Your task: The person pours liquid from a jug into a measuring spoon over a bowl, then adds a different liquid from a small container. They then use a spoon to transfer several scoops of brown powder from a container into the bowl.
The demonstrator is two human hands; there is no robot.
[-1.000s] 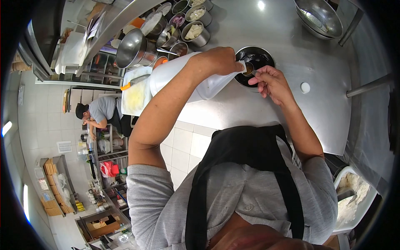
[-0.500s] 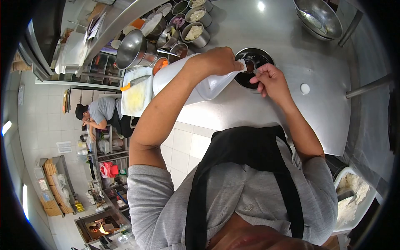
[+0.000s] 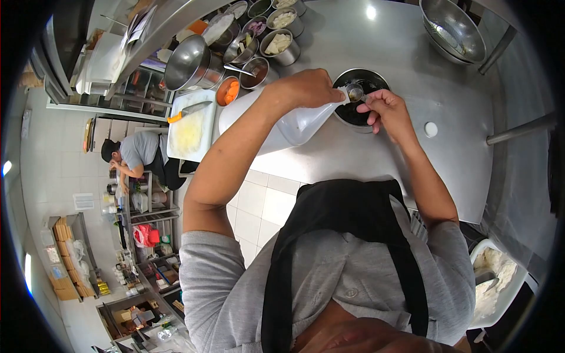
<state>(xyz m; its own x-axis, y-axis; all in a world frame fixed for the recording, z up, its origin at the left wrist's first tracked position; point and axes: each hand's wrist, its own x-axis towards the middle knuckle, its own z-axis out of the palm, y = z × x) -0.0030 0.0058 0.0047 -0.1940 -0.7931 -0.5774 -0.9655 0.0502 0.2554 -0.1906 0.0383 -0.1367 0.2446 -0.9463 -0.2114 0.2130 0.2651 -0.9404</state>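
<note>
My left hand (image 3: pixel 315 88) is closed around the neck of a large translucent plastic jug (image 3: pixel 300 126), which is tipped on its side with its mouth toward the right. Between the thumb and fingers of my right hand (image 3: pixel 385 112) is a small measuring spoon (image 3: pixel 355 92), held right at the jug's mouth. Some liquid seems to be in the spoon. Directly below both stands a round metal bowl (image 3: pixel 381 80) with dark contents. A round white cap (image 3: pixel 431 129) lies on the steel table, to the right of my right hand.
Left of the jug lie a white cutting board (image 3: pixel 191 138) and a yellow-handled knife (image 3: pixel 191 110). Metal containers of chopped food (image 3: pixel 281 47) crowd the back left. Stacked metal bowls (image 3: pixel 452 29) stand back right, near a table post (image 3: pixel 521 126). Another person (image 3: pixel 141 156) works at far left.
The spoon's bowl now shows more plainly at the jug's mouth, where it looked darker and more tilted before. The whole view has shifted slightly; both hands keep their grips.
</note>
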